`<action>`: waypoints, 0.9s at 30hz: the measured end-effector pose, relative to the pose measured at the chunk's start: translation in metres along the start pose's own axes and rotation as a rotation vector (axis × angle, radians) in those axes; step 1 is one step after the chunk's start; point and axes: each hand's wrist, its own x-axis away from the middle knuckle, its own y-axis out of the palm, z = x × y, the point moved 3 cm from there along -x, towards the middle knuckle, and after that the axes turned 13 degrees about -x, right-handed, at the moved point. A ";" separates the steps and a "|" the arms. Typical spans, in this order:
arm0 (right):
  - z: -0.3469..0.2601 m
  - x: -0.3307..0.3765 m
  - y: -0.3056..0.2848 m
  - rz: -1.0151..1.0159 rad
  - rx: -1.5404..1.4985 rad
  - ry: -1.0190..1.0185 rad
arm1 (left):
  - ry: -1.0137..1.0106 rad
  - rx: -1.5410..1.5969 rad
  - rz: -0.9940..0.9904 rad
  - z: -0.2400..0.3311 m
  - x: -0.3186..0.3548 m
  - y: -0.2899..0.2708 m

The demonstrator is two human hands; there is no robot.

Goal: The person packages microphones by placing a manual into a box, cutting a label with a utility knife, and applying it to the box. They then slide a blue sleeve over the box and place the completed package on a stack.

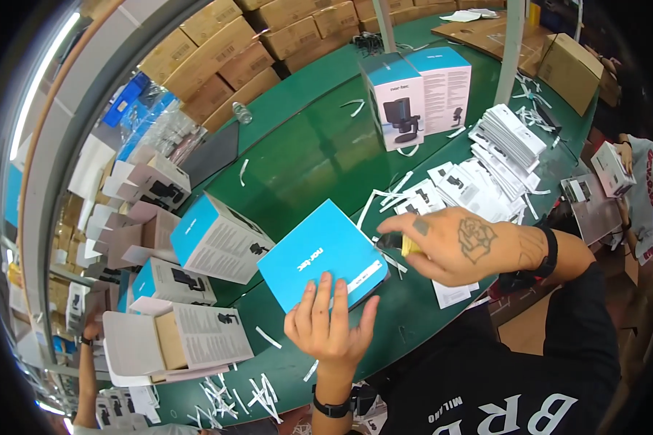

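My left hand (325,322) lies with its fingers spread on the blue top of a carton (308,250) at the green table's near edge. A white label strip runs along the top's right side. My right hand (450,243) is closed around a small yellow tool with a dark end (411,245), mostly hidden by the fingers, so its exact kind is unclear. The dark end is by the carton's right corner. Just beyond that hand are printed white sheets (453,185), some loose and some in a stack (508,145).
Blue-and-white microphone boxes stand to the left (221,239) and at the back (395,101). An open box (203,341) is at the near left. White paper strips (261,395) litter the table. Brown cartons (225,51) line the far side. Other people's hands show at both sides.
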 end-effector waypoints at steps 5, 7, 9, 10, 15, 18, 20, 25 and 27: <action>-0.027 -0.004 -0.016 -0.094 -0.112 0.051 | 0.092 0.115 -0.011 -0.028 -0.010 -0.012; -0.034 -0.009 -0.028 0.117 -0.130 -0.166 | 0.061 0.048 0.217 -0.041 -0.027 -0.022; -0.036 -0.017 -0.026 0.152 -0.141 -0.198 | -0.024 0.018 0.289 -0.047 -0.048 -0.022; -0.037 -0.022 -0.026 0.185 -0.156 -0.227 | -0.109 -0.012 0.356 -0.050 -0.057 -0.022; -0.042 -0.034 -0.037 0.309 -0.424 -0.147 | -0.100 -0.075 0.329 -0.051 -0.035 -0.028; -0.058 -0.062 -0.044 0.075 -0.451 0.046 | -0.098 -0.159 0.348 -0.044 -0.040 -0.038; -0.059 -0.075 -0.035 -0.040 -0.462 0.142 | -0.095 -0.199 0.358 -0.040 -0.038 -0.040; -0.044 -0.085 -0.003 0.015 -0.273 -0.053 | -0.374 0.764 0.189 -0.043 0.000 -0.028; -0.042 -0.074 0.000 -0.008 -0.244 -0.101 | -0.409 1.285 -0.097 -0.038 0.004 -0.016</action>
